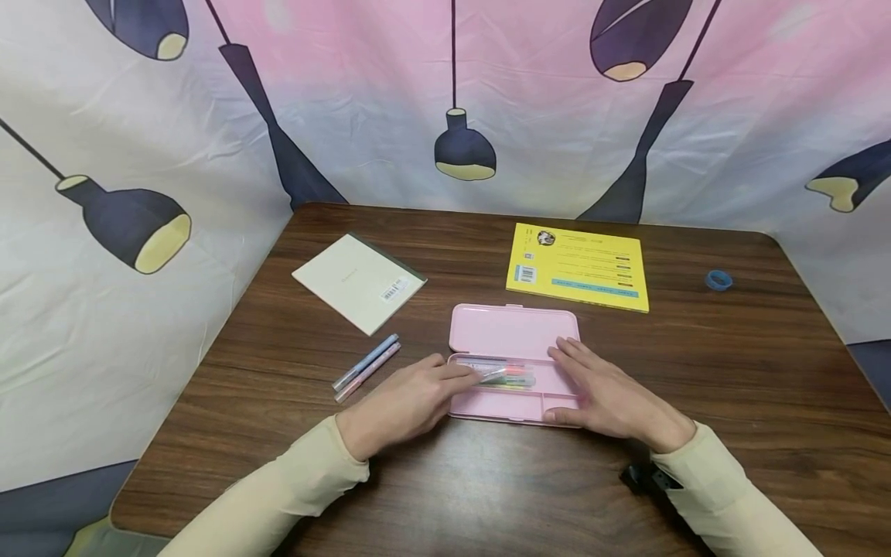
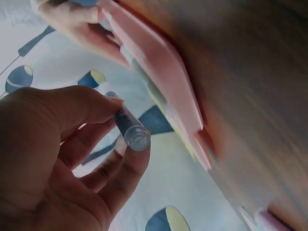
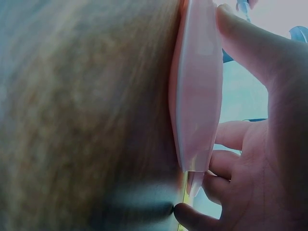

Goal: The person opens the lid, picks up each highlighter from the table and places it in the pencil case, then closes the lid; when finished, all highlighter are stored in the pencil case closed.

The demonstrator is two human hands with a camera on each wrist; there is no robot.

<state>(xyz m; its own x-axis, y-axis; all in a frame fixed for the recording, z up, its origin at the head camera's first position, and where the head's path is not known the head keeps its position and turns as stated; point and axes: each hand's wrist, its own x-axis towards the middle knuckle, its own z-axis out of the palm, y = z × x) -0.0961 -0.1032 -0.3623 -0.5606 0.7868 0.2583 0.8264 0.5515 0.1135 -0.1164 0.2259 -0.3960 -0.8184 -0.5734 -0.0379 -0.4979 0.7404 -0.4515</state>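
The left hand (image 1: 411,394) pinches a clear-ended pen (image 2: 129,126) between thumb and fingertips, over the left part of an open pink pencil case (image 1: 494,404). The pen's long axis runs roughly left to right in the head view, close above the pens (image 1: 518,381) lying lengthwise in the case; its round, clear end faces the left wrist camera, and which end writes cannot be told. The case is long from left to right, its lid (image 1: 515,329) folded back to the far side. The left forearm reaches in from the near left, wrist bent over. The right hand (image 1: 612,398) comes from the near right with digits spread across the case's right end, thumb at the near corner, fingers by the lid.
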